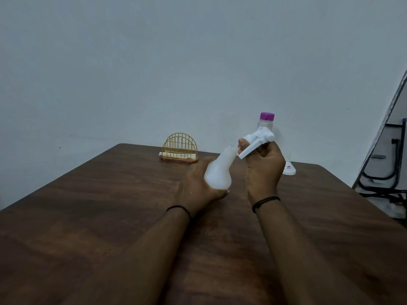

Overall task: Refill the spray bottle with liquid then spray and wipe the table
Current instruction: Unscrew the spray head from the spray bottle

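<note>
Bare forearms; black band [178, 209] each wrist.

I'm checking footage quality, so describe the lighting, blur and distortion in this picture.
Head view: dim, even light, no glare on the table; the bottle in the left hand is smeared; the spray head in the right hand is sharper; wide-angle lens bends the table's edges.

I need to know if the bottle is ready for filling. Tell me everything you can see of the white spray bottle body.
The spray bottle body is white, translucent-looking plastic, pear-shaped with a round base and narrow neck. The left hand grips its lower part, holding it above the table, tilted with the neck pointing up and right. Its mouth is open: the spray head is off, gripped by the right hand beside the neck. No liquid level can be made out.
</note>
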